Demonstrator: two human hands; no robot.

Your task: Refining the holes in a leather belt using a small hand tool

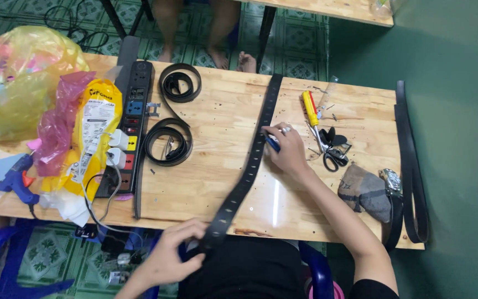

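Item: black belt strap (253, 152), long, flat and matte, leather-like, with a row of square punched holes down its middle. It lies on the wooden table (217, 182), its long axis running from the far edge, near the top centre, diagonally toward us and slightly leftward, passing over the near edge at our lap. The far end is cut square; the near end is hidden under our left hand.

Left hand (175, 254): fingers curled around the strap's near end, below the table's front edge, grasping it.

Right hand (289, 149): palm down, pressed beside the strap at its midpoint, fingers closed on a small blue tool (273, 144) that touches the strap's right edge. We cannot tell what kind of tool it is.

Table: pale jointed pine planks, glossy varnish, scattered dark punchings.

Also on the table, right side: yellow-handled screwdriver (310, 108); scissors (332, 152) with black handles, steel blades; a small dark metal buckle just beside them; a grey-brown folded pouch (365, 191); further black belts (410, 166) lying lengthwise along the right edge, one with a shiny metal buckle (391, 181).

Left side: two coiled black belts (172, 113), looped in ovals; a black power strip (134, 127) with coloured sockets and white plugs; a yellow printed plastic packet (98, 133); crumpled pink and yellow translucent bags (17, 77); a blue glue gun (17, 180) at the near left corner.

Beyond the table: another person's bare feet (217, 55) on green patterned floor tiles.
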